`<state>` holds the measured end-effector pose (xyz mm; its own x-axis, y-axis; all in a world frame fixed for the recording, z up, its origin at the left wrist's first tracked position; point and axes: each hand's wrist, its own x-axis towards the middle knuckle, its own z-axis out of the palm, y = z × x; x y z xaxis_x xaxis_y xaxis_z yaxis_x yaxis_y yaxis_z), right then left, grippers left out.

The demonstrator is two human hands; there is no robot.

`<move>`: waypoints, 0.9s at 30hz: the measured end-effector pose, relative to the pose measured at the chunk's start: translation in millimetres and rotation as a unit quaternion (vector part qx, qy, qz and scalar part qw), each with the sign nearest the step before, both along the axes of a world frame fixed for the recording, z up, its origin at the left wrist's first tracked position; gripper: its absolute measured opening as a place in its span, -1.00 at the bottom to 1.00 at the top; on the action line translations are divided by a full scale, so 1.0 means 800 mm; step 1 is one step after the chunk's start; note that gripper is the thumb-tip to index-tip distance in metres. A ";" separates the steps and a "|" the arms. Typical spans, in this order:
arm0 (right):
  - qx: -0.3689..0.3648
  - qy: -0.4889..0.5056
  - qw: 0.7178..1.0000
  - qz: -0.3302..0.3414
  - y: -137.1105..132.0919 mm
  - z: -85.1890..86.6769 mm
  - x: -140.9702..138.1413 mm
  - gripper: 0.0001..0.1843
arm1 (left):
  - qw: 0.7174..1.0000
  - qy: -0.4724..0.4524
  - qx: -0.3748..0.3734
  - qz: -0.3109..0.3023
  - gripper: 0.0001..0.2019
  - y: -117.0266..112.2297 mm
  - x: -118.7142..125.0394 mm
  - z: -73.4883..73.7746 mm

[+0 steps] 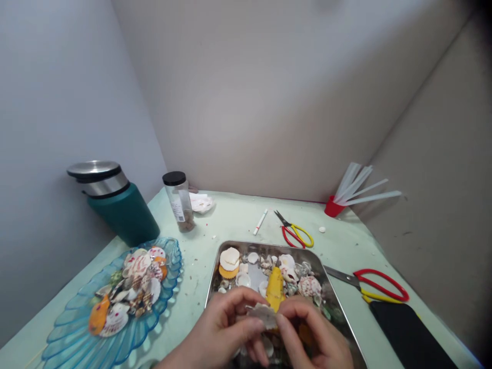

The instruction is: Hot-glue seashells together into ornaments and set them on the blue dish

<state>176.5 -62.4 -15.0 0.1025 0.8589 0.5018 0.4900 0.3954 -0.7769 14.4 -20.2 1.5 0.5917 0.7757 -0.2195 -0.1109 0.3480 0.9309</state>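
Between both hands is a flat, pale grey-white shell (264,316) with an uneven edge. My left hand (230,323) pinches it from the left with thumb and fingers. From the other side, the thumb and fingertips of my right hand (309,328) close on its right edge. Both hands are over the near part of a metal tray (216,266) that holds many shells. A yellow elongated piece (275,287) lies in the tray just beyond the fingers. Toward the far left corner sits a white scallop shell (230,258) on an orange one. My hands hide the tray's near contents.
Left: a blue scalloped glass dish (77,312) of shells, a green bottle (123,215) and a black-lidded jar (179,202). Behind the tray: a marker (260,222) and small scissors (294,230). Right: larger scissors (359,282), a black flat object (407,330) and a red cup (334,206) with translucent sticks.
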 end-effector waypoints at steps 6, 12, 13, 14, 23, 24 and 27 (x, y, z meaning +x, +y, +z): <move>-0.012 -0.016 1.000 0.014 -0.004 -0.001 -0.003 -0.88 | 0.999 0.006 0.027 0.020 -0.70 0.000 0.001 -0.006; 0.003 -0.068 0.997 0.020 -0.008 0.003 -0.004 -0.88 | 0.998 0.001 0.059 0.019 -0.69 0.001 0.000 -0.006; 0.007 -0.073 0.997 0.017 -0.009 0.003 -0.005 -0.88 | 0.998 -0.002 0.065 0.020 -0.68 0.001 -0.001 -0.005; 0.013 -0.076 0.997 0.013 -0.009 0.004 -0.006 -0.88 | 0.997 -0.005 0.071 0.020 -0.68 0.001 -0.001 -0.005; 0.037 -0.142 0.989 -0.021 -0.007 0.013 -0.012 -0.81 | 0.994 -0.011 0.082 0.068 -0.63 0.007 -0.003 -0.007; 0.044 -0.167 0.985 -0.028 -0.010 0.013 -0.009 -0.83 | 0.994 -0.008 0.077 0.080 -0.62 0.008 -0.003 -0.007; 0.006 -0.260 0.961 -0.094 -0.020 0.013 0.001 -0.87 | 0.991 -0.004 0.068 0.119 -0.60 0.009 -0.004 -0.006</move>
<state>177.2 -78.6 -5.0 -0.0116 0.8430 0.5378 0.8748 0.2691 -0.4029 11.6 -12.8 -3.7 0.3893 0.9157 -0.0994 -0.1825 0.1825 0.9661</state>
